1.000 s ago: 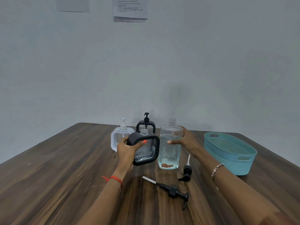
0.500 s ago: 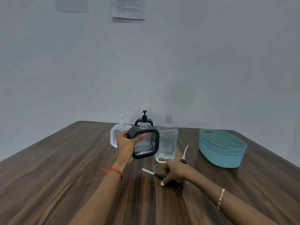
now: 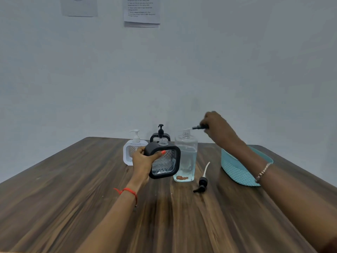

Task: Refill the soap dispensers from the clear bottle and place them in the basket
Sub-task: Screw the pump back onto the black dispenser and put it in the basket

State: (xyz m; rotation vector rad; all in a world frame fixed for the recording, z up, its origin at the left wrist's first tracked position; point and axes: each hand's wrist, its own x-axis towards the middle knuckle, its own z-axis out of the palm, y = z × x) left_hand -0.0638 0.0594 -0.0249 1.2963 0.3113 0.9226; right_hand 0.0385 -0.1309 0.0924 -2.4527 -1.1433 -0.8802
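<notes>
Where visible, three dispensers (image 3: 135, 155) (image 3: 160, 137) (image 3: 165, 162), two loose pumps (image 3: 200, 127) (image 3: 202, 183).

A dark brown wood-grain tabletop (image 3: 73, 207) is backed by a pale grey wall (image 3: 237, 70). Two white paper sheets are fixed high on it: a printed sheet (image 3: 141, 11) and, left of that, a plainer sheet (image 3: 79, 8) cut off by the frame.

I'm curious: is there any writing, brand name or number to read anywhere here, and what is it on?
Printed sheet on the wall: several lines of print, too small and blurred to read.
Second sheet, to its left: only part of a curved outline shows; no words.
Clear bottle, black dispenser, white dispenser, basket, held pump: no writing visible.
</notes>
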